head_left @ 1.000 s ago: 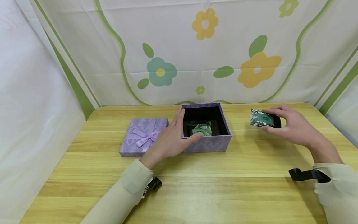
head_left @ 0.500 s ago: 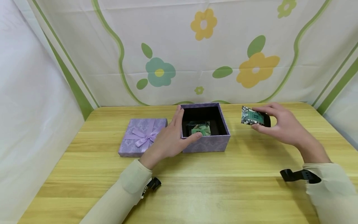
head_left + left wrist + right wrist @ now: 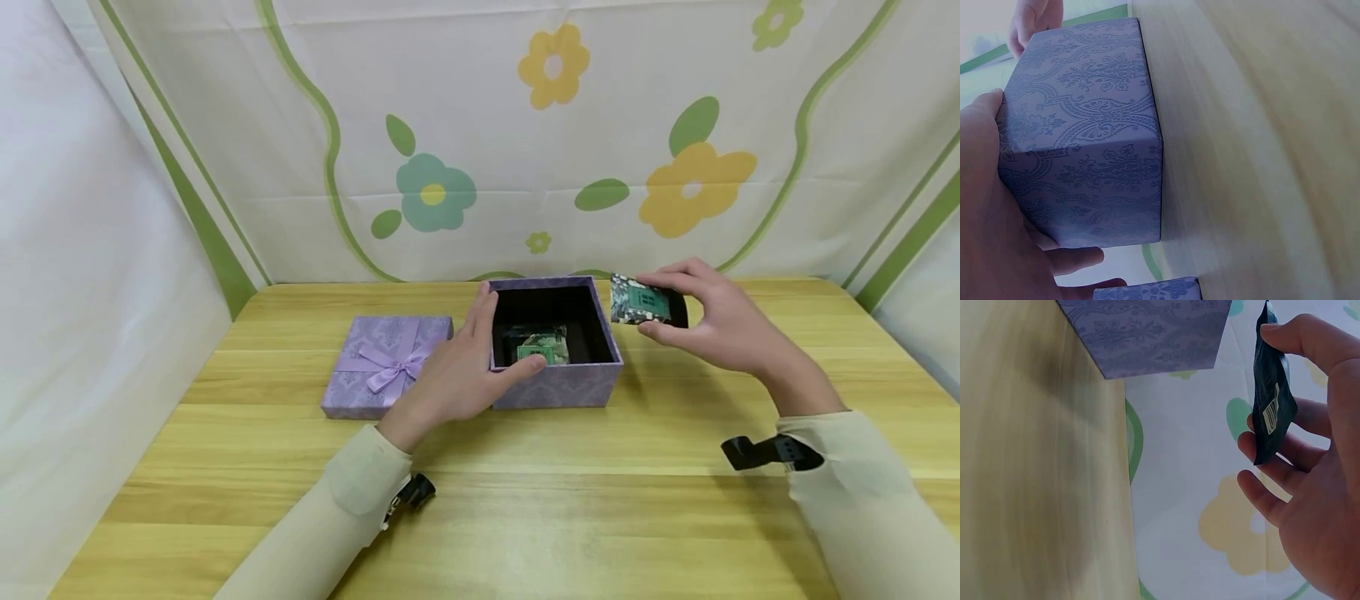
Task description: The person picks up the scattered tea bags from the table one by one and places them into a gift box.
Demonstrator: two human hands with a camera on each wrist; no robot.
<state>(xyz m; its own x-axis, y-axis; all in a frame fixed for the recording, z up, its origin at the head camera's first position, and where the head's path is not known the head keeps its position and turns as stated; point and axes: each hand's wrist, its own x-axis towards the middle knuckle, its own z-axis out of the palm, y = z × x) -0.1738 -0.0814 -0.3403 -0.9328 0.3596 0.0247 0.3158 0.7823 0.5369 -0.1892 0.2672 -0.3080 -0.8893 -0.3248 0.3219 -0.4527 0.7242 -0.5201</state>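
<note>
A purple patterned box (image 3: 555,387) without its lid stands on the table, black inside. On its floor lie small green packets (image 3: 546,343), partly hidden by the front wall. My left hand (image 3: 459,367) rests against the box's left side with straight fingers, its thumb over the front rim. Just right of the box and above the table, my right hand (image 3: 712,317) pinches a small flat sachet (image 3: 637,302) between thumb and fingers. The sachet has a green label on a dark floral print. Its dark back with a barcode shows in the right wrist view, the sachet (image 3: 1272,394) tilted.
Left of the box lies its purple lid (image 3: 367,367) with a lilac ribbon bow, partly behind my left hand. The wooden table (image 3: 525,517) ends at a white flower-printed cloth (image 3: 487,108) at the back. Each wrist wears a black camera strap.
My right hand has moved left with the sachet, from well right of the box to beside its right rim, and slightly up. The left hand and box stay where they were.
</note>
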